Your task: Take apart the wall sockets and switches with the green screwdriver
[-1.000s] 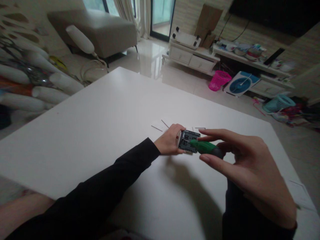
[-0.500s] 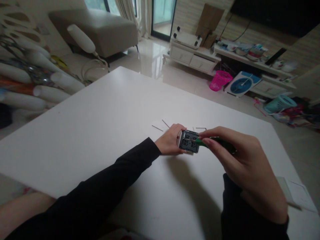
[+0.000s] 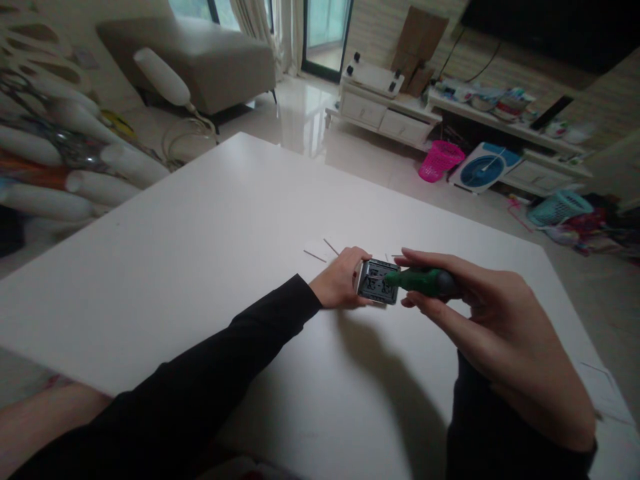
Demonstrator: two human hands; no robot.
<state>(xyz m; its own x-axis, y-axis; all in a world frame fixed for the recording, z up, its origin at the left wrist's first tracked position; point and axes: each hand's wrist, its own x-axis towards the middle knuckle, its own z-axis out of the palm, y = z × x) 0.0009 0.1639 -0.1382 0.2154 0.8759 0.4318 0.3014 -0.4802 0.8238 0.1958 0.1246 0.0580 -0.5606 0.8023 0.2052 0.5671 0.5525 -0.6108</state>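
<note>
My left hand [image 3: 345, 279] is closed on the side of a small square panel [image 3: 374, 293] with a dark, moulded face and a pale rim, similar to the back of a wall socket. It is held above the white table. In my right hand [image 3: 505, 327] lies a screwdriver [image 3: 423, 282] with a green handle and a dark end. Thumb and fingers stand on either side of the handle, somewhat loosened, its end towards the palm. The screwdriver points at the panel's dark face; whether its tip touches a screw I cannot tell.
Thin rods [image 3: 315, 256] lie on the white table [image 3: 200, 267] beyond my left hand. Pale flat pieces [image 3: 605, 393] rest by the right edge. Past the table stand a pink basket [image 3: 441, 160], a blue-and-white fan [image 3: 483, 170] and a low cabinet [image 3: 385, 120].
My right fingers have spread away from the screwdriver's front part, baring more of the green handle. The right hand has shifted slightly right. My left hand and the panel stay nearly in place.
</note>
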